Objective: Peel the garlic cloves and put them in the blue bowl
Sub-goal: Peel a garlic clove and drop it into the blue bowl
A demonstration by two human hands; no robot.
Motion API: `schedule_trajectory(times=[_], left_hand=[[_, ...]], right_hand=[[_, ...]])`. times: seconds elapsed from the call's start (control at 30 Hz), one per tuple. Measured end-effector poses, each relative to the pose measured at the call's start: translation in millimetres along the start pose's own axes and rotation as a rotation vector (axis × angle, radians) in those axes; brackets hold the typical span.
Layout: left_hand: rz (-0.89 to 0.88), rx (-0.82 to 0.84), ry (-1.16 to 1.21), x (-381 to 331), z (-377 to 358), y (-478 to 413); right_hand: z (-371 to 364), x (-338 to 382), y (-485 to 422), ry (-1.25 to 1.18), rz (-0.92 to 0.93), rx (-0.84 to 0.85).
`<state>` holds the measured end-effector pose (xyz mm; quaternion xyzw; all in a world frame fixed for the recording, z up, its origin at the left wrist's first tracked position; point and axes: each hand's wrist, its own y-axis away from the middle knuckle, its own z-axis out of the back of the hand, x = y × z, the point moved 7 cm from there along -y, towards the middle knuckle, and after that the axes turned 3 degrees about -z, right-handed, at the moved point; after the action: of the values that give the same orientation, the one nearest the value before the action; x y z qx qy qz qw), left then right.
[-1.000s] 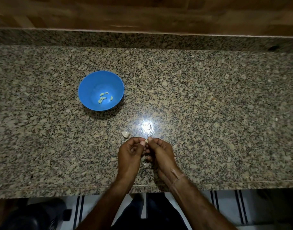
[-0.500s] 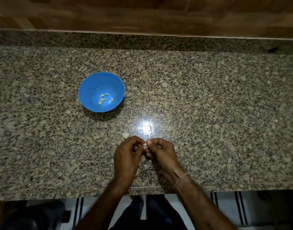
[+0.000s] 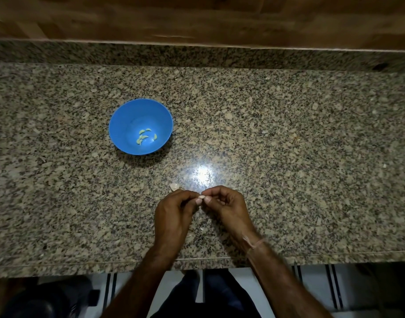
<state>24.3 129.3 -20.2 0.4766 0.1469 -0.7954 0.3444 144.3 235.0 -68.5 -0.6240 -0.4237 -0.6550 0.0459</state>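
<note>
Pale garlic clove point(image 3: 201, 197) is pinched by fingers point(image 3: 189, 195) of left hand point(image 3: 174, 213) and right hand point(image 3: 228, 208).

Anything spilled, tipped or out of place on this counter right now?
Nothing stands out. The blue bowl stands upright on the counter with a few peeled cloves inside. The left hand and right hand pinch one garlic clove between them. A pale garlic piece lies loose just beyond the left hand, as peeling would leave.
</note>
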Motion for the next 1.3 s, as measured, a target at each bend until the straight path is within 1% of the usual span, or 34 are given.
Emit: schedule_trajectory(times=[0.13, 0.27, 0.5, 0.57, 0.7, 0.87, 1.03, 1.13, 1.2, 1.23, 1.3], left_hand=[[0.044, -0.007, 0.032, 1, -1, 1], [0.143, -0.004, 0.103, 8, -4, 1], [0.28, -0.045, 0.242, 17, -14, 3], [0.323, -0.075, 0.219, 27, -16, 3], [0.288, -0.094, -0.012, 33, -16, 1], [0.142, -0.07, -0.136, 23, -16, 1], [0.041, 0.001, 0.062, 7, -14, 8], [0.032, -0.04, 0.09, 6, -6, 14], [0.072, -0.095, 0.078, 14, 3, 15], [0.088, -0.133, 0.056, 21, 11, 16], [0.11, -0.222, -0.028, 39, 30, 18]], right_hand=[[0, 2, 0, 0.052, 0.031, 0.003], [0, 0, 1, 0.013, 0.025, -0.002], [0, -10, 2, -0.046, -0.044, -0.095], [3, -14, 3, -0.054, -0.056, -0.131], [11, -15, 6, -0.061, -0.063, -0.16], [15, -15, 6, -0.033, -0.054, -0.134], [3, -15, 9, -0.169, -0.122, -0.107], [-10, -19, 10, -0.158, -0.146, -0.053], [-15, -20, 11, -0.126, -0.131, -0.029], [-15, -19, 11, -0.069, -0.099, -0.03], [-9, -16, 9, 0.181, 0.019, -0.072]])
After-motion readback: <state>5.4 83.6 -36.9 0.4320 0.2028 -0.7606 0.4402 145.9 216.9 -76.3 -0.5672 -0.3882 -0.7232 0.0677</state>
